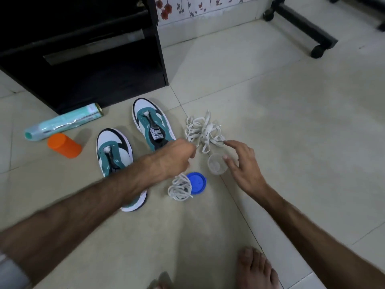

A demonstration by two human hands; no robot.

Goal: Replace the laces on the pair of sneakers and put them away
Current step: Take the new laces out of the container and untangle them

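Sneakers first: our two teal-and-white sneakers, one nearer (113, 157) and one farther (153, 124), sit side by side on the pale tiled floor (270, 105) with no laces in them, so they're probably ready for threading. Just right of them is the loose pile of flat white laces (203, 130), and our left hand (175, 157) is curled at its edge, apparently pinching a strand. Our right hand (241, 163) hovers with fingers spread, holding nothing. A second bundled white lace (180, 187) lies by a round blue lid (196, 182), and a small clear plastic cup (216, 164) sits under that hand, easy to knock. Further left: an orange container (64, 146), a mint-green wrapped roll (62, 124), and a black cabinet (83, 49).
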